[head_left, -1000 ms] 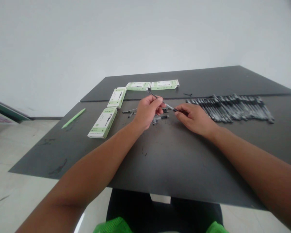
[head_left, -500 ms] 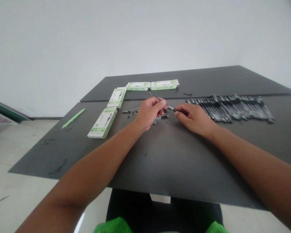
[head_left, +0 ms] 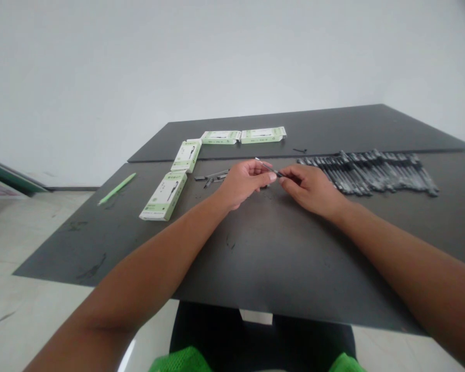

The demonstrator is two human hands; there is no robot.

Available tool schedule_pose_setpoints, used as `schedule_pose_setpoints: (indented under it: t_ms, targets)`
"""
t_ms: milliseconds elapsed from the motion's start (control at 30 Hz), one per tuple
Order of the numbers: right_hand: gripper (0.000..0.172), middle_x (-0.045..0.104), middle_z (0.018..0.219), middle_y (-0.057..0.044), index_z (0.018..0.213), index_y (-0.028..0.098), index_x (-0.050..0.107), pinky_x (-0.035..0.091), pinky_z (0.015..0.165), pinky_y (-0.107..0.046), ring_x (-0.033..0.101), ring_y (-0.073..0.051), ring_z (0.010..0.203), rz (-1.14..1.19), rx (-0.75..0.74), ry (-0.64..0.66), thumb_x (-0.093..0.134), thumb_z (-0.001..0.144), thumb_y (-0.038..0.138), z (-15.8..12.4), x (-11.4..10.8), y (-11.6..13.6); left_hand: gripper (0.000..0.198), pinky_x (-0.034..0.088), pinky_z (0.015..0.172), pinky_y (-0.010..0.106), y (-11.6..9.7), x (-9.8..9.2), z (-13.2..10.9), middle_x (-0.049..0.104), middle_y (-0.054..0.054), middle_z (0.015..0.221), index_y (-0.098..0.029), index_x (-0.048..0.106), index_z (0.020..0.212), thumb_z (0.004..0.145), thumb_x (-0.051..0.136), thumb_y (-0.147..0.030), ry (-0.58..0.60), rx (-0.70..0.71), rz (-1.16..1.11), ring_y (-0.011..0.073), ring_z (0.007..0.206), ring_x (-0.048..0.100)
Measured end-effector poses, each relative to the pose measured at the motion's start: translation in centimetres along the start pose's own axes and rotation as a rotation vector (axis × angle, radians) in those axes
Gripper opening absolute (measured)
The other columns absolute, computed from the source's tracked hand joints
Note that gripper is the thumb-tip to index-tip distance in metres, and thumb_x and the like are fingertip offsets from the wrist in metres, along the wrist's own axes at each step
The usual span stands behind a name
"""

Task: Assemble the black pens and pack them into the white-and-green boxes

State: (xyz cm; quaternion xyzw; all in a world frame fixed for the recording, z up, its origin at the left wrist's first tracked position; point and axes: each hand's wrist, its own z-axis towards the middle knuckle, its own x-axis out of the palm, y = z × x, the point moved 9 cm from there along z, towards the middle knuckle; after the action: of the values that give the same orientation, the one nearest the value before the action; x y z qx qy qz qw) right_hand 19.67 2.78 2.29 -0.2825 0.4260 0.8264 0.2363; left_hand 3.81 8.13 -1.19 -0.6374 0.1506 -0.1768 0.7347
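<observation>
Between my two hands is a slim pen (head_left: 267, 166), dark at its right end and pale toward its upper-left end. My left hand (head_left: 242, 183) is closed around its middle, thumb against the fingers. My right hand (head_left: 310, 186) pinches the dark right end between thumb and fingers, so part of it is hidden. Beneath and left of my left hand lie several loose pen parts (head_left: 213, 177), dark and clear. To the right of my right hand is a long row of black-and-clear pens (head_left: 380, 173), lying side by side.
Green-and-white pen boxes lie in a bent line: a near-left box (head_left: 165, 196), one behind it (head_left: 186, 155), and two at the back (head_left: 263, 135). A green pen (head_left: 117, 189) rests at the left. A small black piece (head_left: 300, 150) lies near the seam of the dark table (head_left: 271, 258).
My left hand has slid slightly right, closer to my right hand. The thin part sticking out at the upper left is much shorter now. My right hand has stayed in place.
</observation>
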Motion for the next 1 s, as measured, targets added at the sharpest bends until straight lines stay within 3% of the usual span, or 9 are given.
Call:
schedule_pose_setpoints:
  t_ms: [300, 600, 767, 833, 1000]
  targets:
    - [0.020, 0.073, 0.083, -0.005, 0.092, 0.021, 0.074, 0.044, 0.074, -0.036, 0.065, -0.022, 0.077, -0.016, 0.019, 0.011, 0.062, 0.103, 0.033, 0.1, 0.0, 0.1, 0.043, 0.051, 0.063, 0.023, 0.6, -0.4, 0.1, 0.079, 0.008, 0.102, -0.014, 0.080, 0.119, 0.082, 0.096, -0.032, -0.013, -0.015, 0.055, 0.0142, 0.084, 0.072]
    - [0.019, 0.076, 0.085, -0.006, 0.095, 0.021, 0.076, 0.045, 0.074, -0.037, 0.067, -0.024, 0.078, -0.036, 0.055, -0.020, 0.063, 0.102, 0.033, 0.0, -0.2, -0.6, 0.032, 0.050, 0.063, 0.024, -0.8, -1.6, 0.5, 0.079, 0.007, 0.098, -0.014, 0.079, 0.114, 0.086, 0.089, -0.025, -0.084, -0.002, 0.053, 0.0109, 0.076, 0.067]
    - [0.020, 0.079, 0.087, -0.007, 0.094, 0.022, 0.077, 0.047, 0.076, -0.038, 0.070, -0.026, 0.081, -0.045, 0.119, -0.045, 0.063, 0.102, 0.034, 0.0, -0.5, -1.3, 0.017, 0.045, 0.062, 0.026, -1.8, -3.8, 0.6, 0.076, 0.004, 0.083, -0.014, 0.080, 0.102, 0.089, 0.081, -0.025, -0.149, -0.029, 0.364, 0.0109, 0.066, 0.059]
    - [0.021, 0.079, 0.086, -0.007, 0.093, 0.022, 0.077, 0.047, 0.076, -0.038, 0.071, -0.026, 0.080, -0.052, 0.135, -0.059, 0.063, 0.102, 0.034, 0.0, -0.7, -1.5, 0.012, 0.044, 0.064, 0.027, -2.4, -4.1, 0.6, 0.075, 0.004, 0.078, -0.015, 0.081, 0.092, 0.087, 0.080, -0.025, -0.097, -0.028, 0.577, 0.0128, 0.068, 0.061]
    - [0.021, 0.080, 0.087, -0.007, 0.095, 0.021, 0.078, 0.048, 0.077, -0.038, 0.072, -0.026, 0.081, -0.065, 0.163, -0.070, 0.062, 0.102, 0.033, -0.1, -0.8, -1.8, 0.011, 0.044, 0.067, 0.030, -2.9, -3.1, -0.3, 0.076, 0.003, 0.074, -0.016, 0.083, 0.085, 0.080, 0.075, -0.022, 0.263, -0.091, 0.939, 0.0168, 0.068, 0.065]
